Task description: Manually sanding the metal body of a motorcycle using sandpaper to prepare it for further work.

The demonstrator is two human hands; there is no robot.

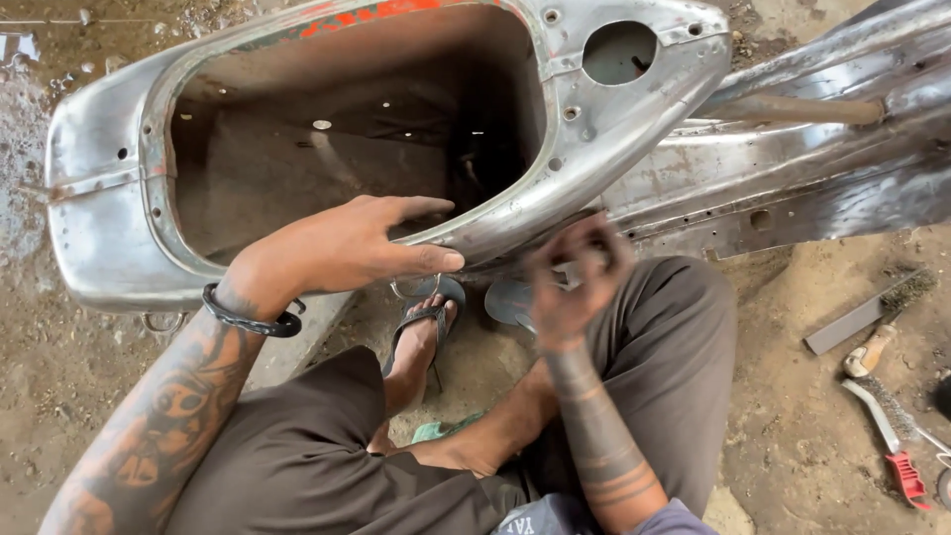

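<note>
Where hollow, metal shell (109, 198) dusty inside.

A rough workshop: dirt floor (792, 416), bare-metal scooter body (109, 198), wire brushes (882, 416).

Wire brushes (892, 436) on dirt floor (792, 416)

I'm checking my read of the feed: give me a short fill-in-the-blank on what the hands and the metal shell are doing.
1. The left hand rests on the rim of the bare ____ body shell.
2. The right hand is too ____ to show what it holds.
3. A dark band circles the ____ wrist.
4. The wire brushes lie on the dirt to the person's ____.

Missing words: metal; blurred; left; right
</note>
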